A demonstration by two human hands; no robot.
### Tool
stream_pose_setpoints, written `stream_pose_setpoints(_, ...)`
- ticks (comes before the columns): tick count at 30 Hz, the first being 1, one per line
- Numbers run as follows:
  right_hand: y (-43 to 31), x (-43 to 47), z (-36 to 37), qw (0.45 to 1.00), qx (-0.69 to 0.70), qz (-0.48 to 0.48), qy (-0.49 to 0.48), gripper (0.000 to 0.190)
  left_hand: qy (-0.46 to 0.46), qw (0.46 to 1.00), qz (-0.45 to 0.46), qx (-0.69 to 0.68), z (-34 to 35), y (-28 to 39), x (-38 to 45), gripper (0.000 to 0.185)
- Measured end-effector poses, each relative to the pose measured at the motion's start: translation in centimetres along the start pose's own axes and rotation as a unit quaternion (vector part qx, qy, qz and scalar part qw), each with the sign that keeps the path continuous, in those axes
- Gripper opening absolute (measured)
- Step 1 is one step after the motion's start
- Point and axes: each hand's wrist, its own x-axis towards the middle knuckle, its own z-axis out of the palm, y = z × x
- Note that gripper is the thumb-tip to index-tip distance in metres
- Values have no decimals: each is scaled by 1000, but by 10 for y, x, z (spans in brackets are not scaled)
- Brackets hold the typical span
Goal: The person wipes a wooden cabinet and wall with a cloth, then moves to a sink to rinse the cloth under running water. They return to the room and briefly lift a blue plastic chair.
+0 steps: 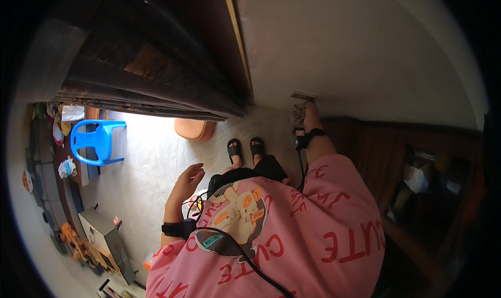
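Note:
My right hand [310, 109] reaches out to the pale wall [352, 51], just below a wall switch plate [303, 96]. It holds a crumpled greyish cloth [299, 114], whose folds hang beside the fingers. Whether the cloth touches the plate is hard to tell. At the left of my body, my left hand [190, 181] hangs in the air with loosely bent fingers and nothing in it. Each wrist wears a black strap with a small box, and cables run from the boxes across my pink shirt [305, 243].
A dark curtain [148, 86] hangs at the left, near a brown padded stool [194, 129]. Farther left stand a blue plastic chair [98, 142] and a grey cabinet [105, 235]. Dark wooden furniture [368, 153] with glass lies at the right. My sandalled feet [245, 151] stand on grey tile.

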Motion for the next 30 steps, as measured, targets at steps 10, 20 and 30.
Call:
stream_pose_setpoints(10, 18, -40, 10, 984, 117, 17, -134, 33, 38, 999, -34, 8, 0, -7, -20, 35)
stream_pose_setpoints(20, -30, -112, 21, 932, 237, 152, -229, 34, 33, 999, -24, 7, -3, -10, -13, 36)
stream_pose_setpoints(30, -23, -132, 44, 939, 130, -216, -235, 25, 36, 999, -23, 22, -13, -14, -11, 36)
